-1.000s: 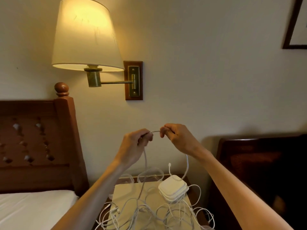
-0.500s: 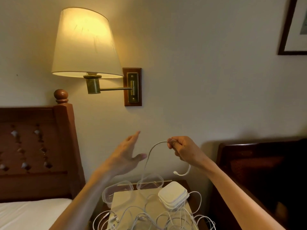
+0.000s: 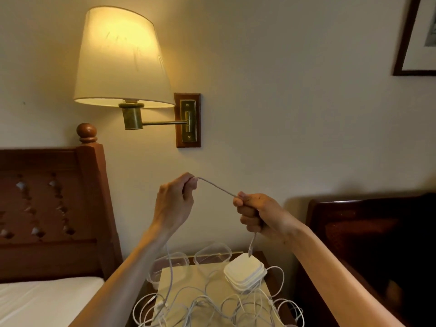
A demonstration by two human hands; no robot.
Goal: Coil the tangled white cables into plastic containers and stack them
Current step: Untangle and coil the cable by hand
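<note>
A white cable (image 3: 217, 188) runs taut between my two hands, held up in front of the wall. My left hand (image 3: 175, 204) pinches it at its upper end, fingers curled. My right hand (image 3: 256, 214) grips it in a fist, and the cable's plug end (image 3: 252, 246) hangs down below that fist. Below lies a tangle of white cables (image 3: 212, 305) on the bedside table. A stack of white lids (image 3: 245, 271) sits on the table's right side. Two clear plastic containers (image 3: 212, 252) stand behind, partly hidden by my left arm.
A lit wall lamp (image 3: 120, 60) hangs above left on a brass arm. A wooden headboard (image 3: 52, 208) and white bed (image 3: 40, 303) lie to the left. A dark wooden chair (image 3: 368, 244) stands to the right. A framed picture (image 3: 417, 36) hangs top right.
My left hand, open and off the cable half a second ago, has come back and pinched it. The cable between my hands is now pulled straight, and the plug end hangs lower.
</note>
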